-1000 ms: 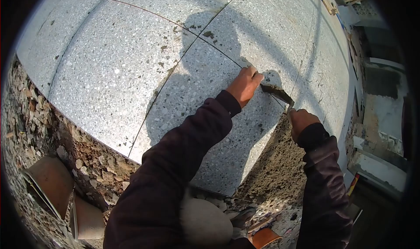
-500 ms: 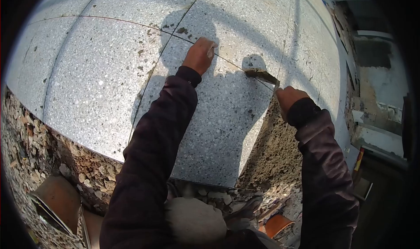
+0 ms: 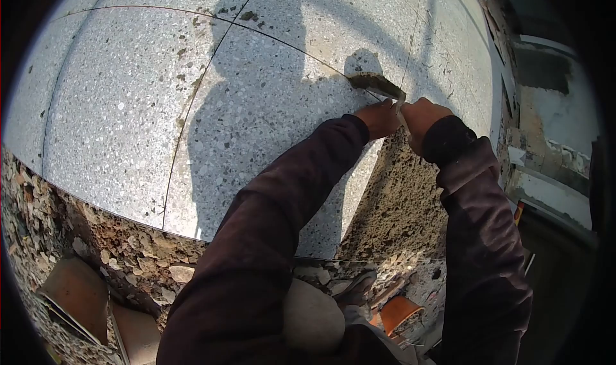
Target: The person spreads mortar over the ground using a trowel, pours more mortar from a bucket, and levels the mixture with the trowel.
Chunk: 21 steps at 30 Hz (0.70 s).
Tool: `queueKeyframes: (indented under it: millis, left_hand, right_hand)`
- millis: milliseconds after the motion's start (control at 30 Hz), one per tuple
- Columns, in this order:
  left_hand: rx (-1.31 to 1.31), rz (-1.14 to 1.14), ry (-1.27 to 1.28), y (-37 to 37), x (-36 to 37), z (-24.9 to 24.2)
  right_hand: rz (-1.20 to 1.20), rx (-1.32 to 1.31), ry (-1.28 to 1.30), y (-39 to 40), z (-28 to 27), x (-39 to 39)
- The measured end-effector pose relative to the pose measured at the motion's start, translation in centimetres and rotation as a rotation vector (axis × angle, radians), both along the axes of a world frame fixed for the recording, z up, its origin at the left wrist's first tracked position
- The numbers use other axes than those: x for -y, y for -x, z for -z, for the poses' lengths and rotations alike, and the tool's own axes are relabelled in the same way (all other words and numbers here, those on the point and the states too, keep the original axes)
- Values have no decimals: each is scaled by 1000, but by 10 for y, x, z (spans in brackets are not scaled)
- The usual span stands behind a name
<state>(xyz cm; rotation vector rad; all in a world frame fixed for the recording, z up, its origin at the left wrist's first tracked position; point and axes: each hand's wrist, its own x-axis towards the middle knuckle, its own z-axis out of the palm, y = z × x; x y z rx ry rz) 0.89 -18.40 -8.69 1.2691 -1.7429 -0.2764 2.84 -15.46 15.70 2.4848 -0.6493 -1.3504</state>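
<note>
My right hand (image 3: 425,120) is closed round the handle of a trowel (image 3: 376,82). Wet grey mortar clings to the trowel blade, which points left above the speckled tiles. Close beside it, my left hand (image 3: 380,119) has its fingers bent by the trowel's neck, at the right edge of a large speckled tile (image 3: 276,102). Its fingertips are partly hidden, and I cannot make out what they hold. Below both hands lies a bed of rough sandy mortar (image 3: 398,204), along the right edge of that tile.
More speckled tiles (image 3: 115,102) spread left and ahead, with mortar crumbs (image 3: 249,16) on some. Rubble (image 3: 128,252) borders the near edge. Curved terracotta pieces (image 3: 80,294) lie lower left, and another orange piece (image 3: 399,313) sits near my feet. A wall (image 3: 558,121) stands at right.
My left hand has moved right and slightly down, from the joint between the tiles to beside the trowel. My right hand still holds the trowel in nearly the same place. The view has shifted slightly.
</note>
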Motion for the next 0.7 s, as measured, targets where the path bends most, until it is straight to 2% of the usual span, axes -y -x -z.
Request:
queueKeyframes:
  millis: [100, 133, 200, 333, 433, 500, 633, 700]
  left_hand:
    - [-322, -12, -178, -10, -5, -16]
    - [-259, 17, -206, -4, 8, -1]
    - [-303, 22, -180, 3, 17, 6]
    - [-363, 30, -249, -8, 6, -14]
    - [-362, -26, -211, -11, -3, -22]
    - [-308, -34, -198, -5, 9, -8]
    - [-267, -104, -170, -10, 0, -20]
    - [-158, -153, -146, -12, -7, -27]
  right_hand:
    - [-2, 6, -3, 0, 0, 1]
    - [-8, 5, -7, 1, 2, 1]
    - [-19, 40, -14, 3, 3, 2]
    - [-8, 59, -3, 4, 2, 2]
    - [-25, 88, -11, 8, 3, 5]
    - [-20, 87, -5, 7, 1, 4]
    - [1, 69, -2, 7, 3, 5]
    - [-7, 76, -10, 7, 1, 5]
